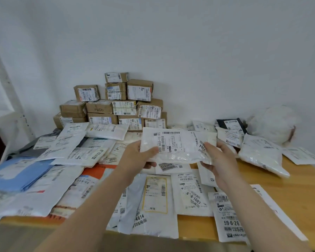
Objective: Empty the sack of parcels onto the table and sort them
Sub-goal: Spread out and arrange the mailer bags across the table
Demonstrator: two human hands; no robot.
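fingers of the left hand [140, 158] and right hand [217, 160] pinch the white parcel [178, 145], one hand at each short end. each thumb lies on the top face and the other fingers are curled beneath it. the parcel is held off the table [298, 190], above its middle, with the label facing up.

key relation: the parcel's long axis runs left to right between the two hands, so neither hand is nearer to it. candidate groups lie on three sides:
- flat mailers [69, 151], spread to the left and front;
- plumper bags [260, 155], to the right;
- cardboard boxes [116, 106], stacked at the rear against the wall.

judgement: the parcel looks thin and soft, so the flat group to the left is the likely destination.

limits of view: the fingers under the parcel are mostly hidden. fine label print is blurred. the sack [275, 124] lies crumpled at the right rear, and its contents cannot be seen.
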